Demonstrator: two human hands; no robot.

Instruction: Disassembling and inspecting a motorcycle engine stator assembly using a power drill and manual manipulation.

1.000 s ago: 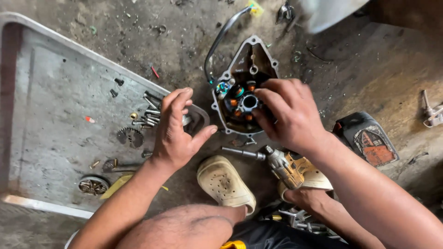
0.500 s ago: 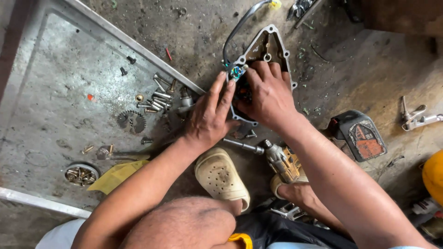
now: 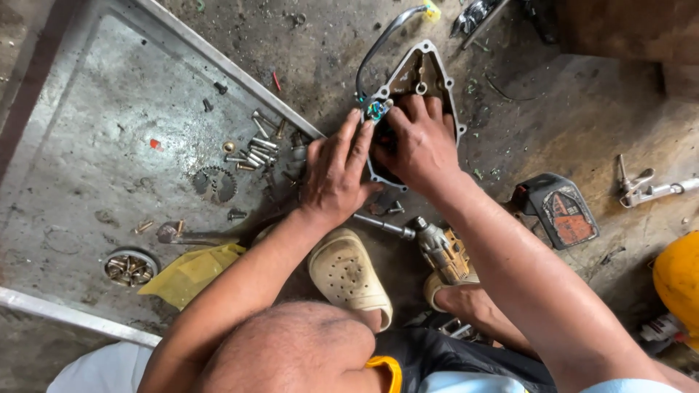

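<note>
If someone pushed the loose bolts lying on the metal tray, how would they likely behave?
The bolts are short round cylinders lying on their sides, so they would probably roll or scatter rather than slide together. They look like metal, so likely stiff and heavy for their size. The metal tray looks grimy, perhaps oily, so they may be slippery to pinch.

Both hands (image 3: 378, 156) on a metal engine cover (image 3: 426, 73).

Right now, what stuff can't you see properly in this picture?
Head view only:
- Inside of the metal engine cover: mostly hidden by the left hand and right hand.
- Small teal part at the fingertips: too small to identify.
- Power tool: rear hidden under the right forearm.
- Yellow object: cut off by the right edge.
- Screws on the metal tray: too small to count.
</note>
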